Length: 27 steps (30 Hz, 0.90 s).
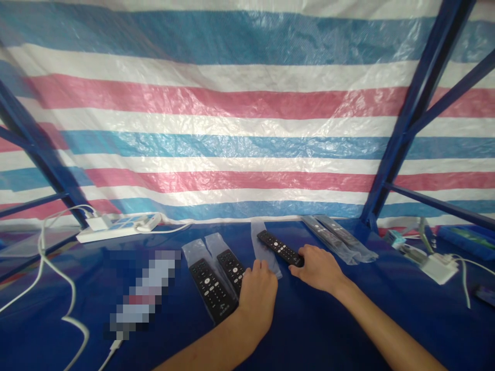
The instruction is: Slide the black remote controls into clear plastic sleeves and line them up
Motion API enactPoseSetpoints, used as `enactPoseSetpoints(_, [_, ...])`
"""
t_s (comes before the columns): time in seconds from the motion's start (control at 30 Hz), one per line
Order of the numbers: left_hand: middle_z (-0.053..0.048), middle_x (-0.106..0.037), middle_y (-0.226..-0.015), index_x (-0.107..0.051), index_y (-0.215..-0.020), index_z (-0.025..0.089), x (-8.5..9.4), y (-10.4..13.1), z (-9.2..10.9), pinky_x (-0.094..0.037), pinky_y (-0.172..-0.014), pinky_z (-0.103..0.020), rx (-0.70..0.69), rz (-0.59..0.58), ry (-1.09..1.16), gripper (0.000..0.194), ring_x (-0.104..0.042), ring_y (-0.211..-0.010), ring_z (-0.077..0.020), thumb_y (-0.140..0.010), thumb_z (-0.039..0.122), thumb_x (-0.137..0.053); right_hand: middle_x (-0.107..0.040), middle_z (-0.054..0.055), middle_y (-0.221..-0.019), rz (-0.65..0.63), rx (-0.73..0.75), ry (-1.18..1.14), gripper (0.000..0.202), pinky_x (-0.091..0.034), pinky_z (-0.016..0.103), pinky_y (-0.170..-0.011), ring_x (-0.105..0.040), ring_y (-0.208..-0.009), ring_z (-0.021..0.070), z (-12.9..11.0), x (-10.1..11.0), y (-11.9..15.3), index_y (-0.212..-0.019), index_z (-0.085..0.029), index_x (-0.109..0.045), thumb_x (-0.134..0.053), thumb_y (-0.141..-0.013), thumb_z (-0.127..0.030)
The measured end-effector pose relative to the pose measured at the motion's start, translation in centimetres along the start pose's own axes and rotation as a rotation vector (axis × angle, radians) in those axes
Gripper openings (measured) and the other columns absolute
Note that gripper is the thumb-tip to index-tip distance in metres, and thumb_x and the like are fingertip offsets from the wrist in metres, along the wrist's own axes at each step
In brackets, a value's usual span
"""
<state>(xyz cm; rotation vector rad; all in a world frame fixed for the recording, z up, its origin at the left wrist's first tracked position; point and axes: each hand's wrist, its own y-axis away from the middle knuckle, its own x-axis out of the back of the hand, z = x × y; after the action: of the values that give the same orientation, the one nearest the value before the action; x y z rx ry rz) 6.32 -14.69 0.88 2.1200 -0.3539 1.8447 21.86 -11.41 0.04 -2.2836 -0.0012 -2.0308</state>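
Observation:
My right hand (319,268) grips the lower end of a black remote control (276,245), which is tilted over a flat clear plastic sleeve (258,242). Curled fingers close my left hand (260,293) between that sleeve and a second remote control (231,265) in a clear sleeve. The back of the hand hides what the fingertips hold, and the lower end of that remote is covered. Left of it lies another sleeved remote control (209,288), buttons up, close to my left wrist.
Two more sleeved remotes (328,234) lie at the back right. A white power strip (119,226) with cables stands at the back left, beyond a pixelated object (150,288). White adapters (439,268) sit at right. Blue metal posts (406,118) and a striped tarp (232,103) border the blue table (309,340).

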Motion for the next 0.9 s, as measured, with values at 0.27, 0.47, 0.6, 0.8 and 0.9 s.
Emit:
enactPoseSetpoints(0.27, [-0.013,-0.064,-0.102,-0.062,-0.106,0.012,-0.7,-0.4,0.7,-0.051,-0.080,-0.033,-0.001,0.032,-0.021,0.033,-0.059,-0.098,-0.0225,-0.087,0.000,-0.038,-0.070,0.013,-0.092,-0.001,-0.022,-0.014,0.036,-0.043,0.031,-0.067,-0.066,-0.087,0.0274,-0.5,0.0,-0.6,-0.085,-0.016,-0.068,-0.056,-0.077,-0.049])
enactPoseSetpoints(0.47, [-0.013,-0.063,-0.105,-0.060,-0.106,0.012,0.3,-0.8,0.4,-0.052,-0.078,-0.030,0.028,0.045,0.005,0.033,-0.060,-0.100,-0.0219,-0.087,0.001,-0.036,-0.072,0.009,-0.079,0.074,-0.044,-0.081,0.033,-0.037,0.027,-0.058,-0.067,-0.077,0.0232,0.7,0.7,-0.2,-0.074,-0.020,-0.068,-0.056,-0.074,-0.051])
enactPoseSetpoints(0.6, [-0.012,-0.064,-0.103,-0.061,-0.103,0.012,0.6,-2.8,-1.6,-0.049,-0.082,-0.031,0.063,0.111,0.056,0.029,-0.061,-0.098,-0.0221,-0.087,0.004,-0.039,-0.069,0.006,-0.070,0.124,-0.053,-0.164,0.035,-0.031,0.026,-0.052,-0.063,-0.065,0.0196,2.3,2.5,0.7,-0.070,-0.020,-0.068,-0.057,-0.073,-0.053])
enactPoseSetpoints(0.8, [-0.011,-0.069,-0.092,-0.068,-0.090,0.016,0.2,-6.1,-4.0,-0.046,-0.084,-0.031,0.144,0.130,0.233,0.026,-0.064,-0.094,-0.0228,-0.089,0.015,-0.041,-0.060,0.001,-0.057,0.032,0.109,-0.334,0.035,-0.027,0.025,-0.048,-0.053,-0.054,0.0143,4.6,4.9,2.7,-0.062,-0.019,-0.067,-0.061,-0.071,-0.052])
enactPoseSetpoints(0.9, [-0.010,-0.070,-0.093,-0.070,-0.090,0.017,0.3,-6.6,-4.3,-0.046,-0.084,-0.030,0.143,0.164,0.281,0.026,-0.064,-0.094,-0.0222,-0.087,0.016,-0.045,-0.056,-0.001,-0.054,-0.046,0.121,-0.375,0.033,-0.025,0.024,-0.047,-0.049,-0.052,0.0130,5.1,5.4,3.3,-0.057,-0.018,-0.063,-0.063,-0.069,-0.050])
